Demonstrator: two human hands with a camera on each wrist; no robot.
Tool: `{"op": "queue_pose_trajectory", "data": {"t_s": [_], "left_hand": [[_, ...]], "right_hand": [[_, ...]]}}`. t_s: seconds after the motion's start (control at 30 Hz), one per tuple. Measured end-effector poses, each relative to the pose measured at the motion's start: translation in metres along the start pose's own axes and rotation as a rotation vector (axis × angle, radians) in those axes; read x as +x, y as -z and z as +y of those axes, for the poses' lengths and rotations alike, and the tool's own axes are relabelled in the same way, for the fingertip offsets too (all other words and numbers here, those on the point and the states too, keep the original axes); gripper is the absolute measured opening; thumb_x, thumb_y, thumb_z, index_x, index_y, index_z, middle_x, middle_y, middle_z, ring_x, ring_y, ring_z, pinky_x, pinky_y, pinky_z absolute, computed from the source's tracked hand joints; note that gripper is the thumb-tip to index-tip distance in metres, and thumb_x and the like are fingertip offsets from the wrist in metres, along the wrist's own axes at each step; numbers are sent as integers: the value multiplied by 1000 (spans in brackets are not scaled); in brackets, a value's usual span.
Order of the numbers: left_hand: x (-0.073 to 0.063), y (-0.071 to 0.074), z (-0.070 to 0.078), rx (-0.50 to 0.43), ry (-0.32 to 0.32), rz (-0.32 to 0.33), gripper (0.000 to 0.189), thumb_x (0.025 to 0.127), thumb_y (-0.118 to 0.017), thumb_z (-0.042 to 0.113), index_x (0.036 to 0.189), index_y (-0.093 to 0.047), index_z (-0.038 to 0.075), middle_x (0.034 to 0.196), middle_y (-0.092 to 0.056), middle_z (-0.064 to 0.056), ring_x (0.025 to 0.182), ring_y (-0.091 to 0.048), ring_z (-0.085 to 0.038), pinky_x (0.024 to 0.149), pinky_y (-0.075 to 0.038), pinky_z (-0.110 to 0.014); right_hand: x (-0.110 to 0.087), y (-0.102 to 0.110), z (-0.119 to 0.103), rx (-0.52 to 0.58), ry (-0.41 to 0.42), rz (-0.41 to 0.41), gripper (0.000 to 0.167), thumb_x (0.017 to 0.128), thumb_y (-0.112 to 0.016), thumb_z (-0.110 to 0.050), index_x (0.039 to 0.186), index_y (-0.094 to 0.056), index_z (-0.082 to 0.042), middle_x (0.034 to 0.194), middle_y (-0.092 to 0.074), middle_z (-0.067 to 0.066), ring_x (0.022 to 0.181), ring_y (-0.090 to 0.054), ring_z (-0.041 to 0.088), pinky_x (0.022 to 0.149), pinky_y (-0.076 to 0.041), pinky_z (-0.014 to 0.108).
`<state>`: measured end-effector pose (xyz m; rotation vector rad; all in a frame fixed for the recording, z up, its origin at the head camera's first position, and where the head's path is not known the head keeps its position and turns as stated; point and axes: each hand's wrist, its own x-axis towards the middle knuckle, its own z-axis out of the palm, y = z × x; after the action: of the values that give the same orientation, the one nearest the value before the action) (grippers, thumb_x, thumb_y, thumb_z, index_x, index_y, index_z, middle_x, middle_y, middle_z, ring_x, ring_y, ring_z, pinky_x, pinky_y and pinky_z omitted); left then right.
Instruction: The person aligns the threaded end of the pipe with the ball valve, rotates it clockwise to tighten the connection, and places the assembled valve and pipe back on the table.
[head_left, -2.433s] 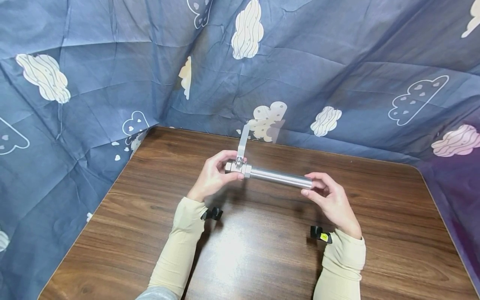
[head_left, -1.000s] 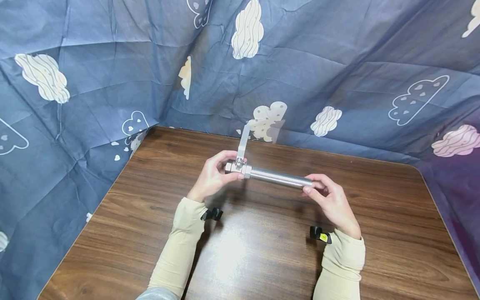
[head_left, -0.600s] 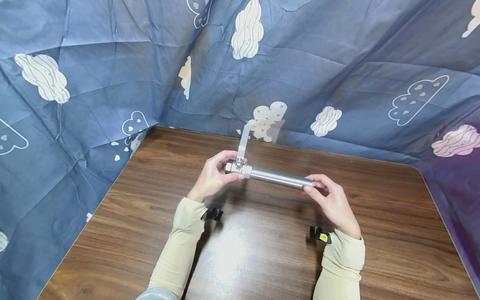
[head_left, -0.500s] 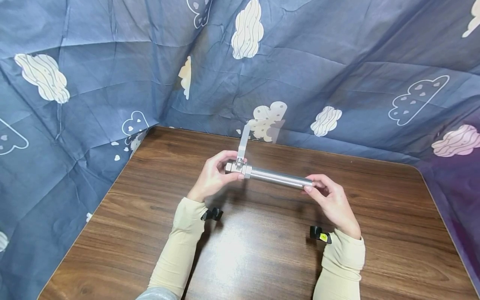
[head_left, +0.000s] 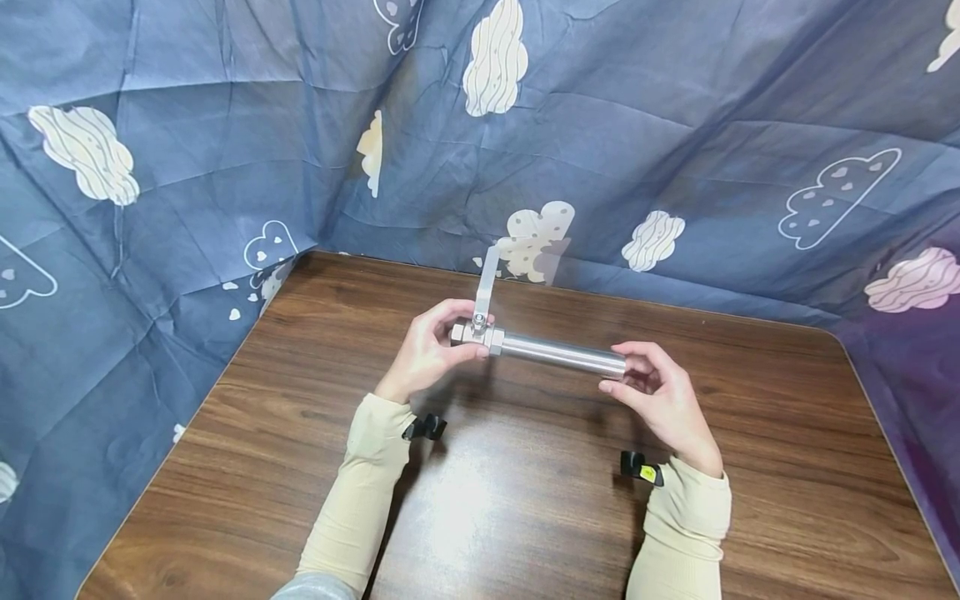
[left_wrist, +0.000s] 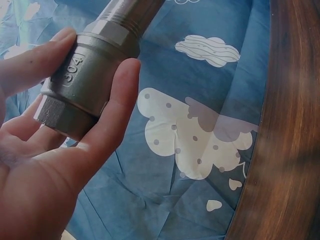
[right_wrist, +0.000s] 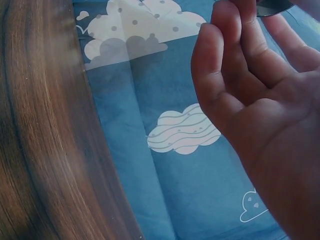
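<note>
A steel ball valve [head_left: 475, 334] is held above the table, its flat lever [head_left: 487, 282] pointing away toward the curtain. My left hand [head_left: 426, 358] grips the valve body between thumb and fingers. In the left wrist view "304" is raised on the valve body [left_wrist: 82, 80], and threads show where the pipe [left_wrist: 131, 17] meets it. The shiny pipe [head_left: 558, 352] runs right from the valve. My right hand [head_left: 663, 400] holds its far end, thumb below and fingers above. In the right wrist view only the pipe's end rim [right_wrist: 274, 7] shows, partly hidden behind fingers.
The brown wooden table [head_left: 525, 500] lies beneath both forearms. A blue cloud-print curtain [head_left: 585, 158] hangs along its back and left side. Black wrist-worn camera mounts [head_left: 425, 427] stick out at both wrists.
My right thumb has shifted down from the pipe's near side to its underside and the fingers have risen slightly. My left hand and the valve have stayed almost still.
</note>
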<state>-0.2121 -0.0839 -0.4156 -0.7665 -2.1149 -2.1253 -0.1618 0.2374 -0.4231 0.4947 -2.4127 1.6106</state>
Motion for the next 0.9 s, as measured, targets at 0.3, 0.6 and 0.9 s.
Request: {"op": "queue_pose_trajectory", "data": {"t_s": [0.3, 0.6, 0.9], "left_hand": [[0, -1, 0, -15, 17, 6, 49, 72, -76, -12, 116, -56, -5, 115, -66, -27, 94, -67, -11, 83, -56, -23], [1, 0, 0, -6, 11, 11, 49, 72, -76, -11, 117, -57, -4, 114, -66, -26, 92, -66, -11, 82, -54, -22], [0, 0, 0, 5, 13, 16, 50, 71, -76, -11, 117, -57, -4, 114, -67, -26, 91, -66, -11, 80, -54, -21]], "right_hand": [[1, -3, -12, 13, 40, 21, 46, 73, -72, 17, 114, -54, 8, 76, -66, -2, 68, -58, 3, 57, -47, 13], [1, 0, 8, -23, 28, 32, 46, 75, -73, 13, 116, -57, 3, 77, -65, -11, 64, -54, 5, 53, -43, 16], [1, -1, 2, -29, 18, 28, 45, 76, -73, 14, 116, -57, 3, 78, -66, -14, 63, -55, 4, 52, -43, 16]]}}
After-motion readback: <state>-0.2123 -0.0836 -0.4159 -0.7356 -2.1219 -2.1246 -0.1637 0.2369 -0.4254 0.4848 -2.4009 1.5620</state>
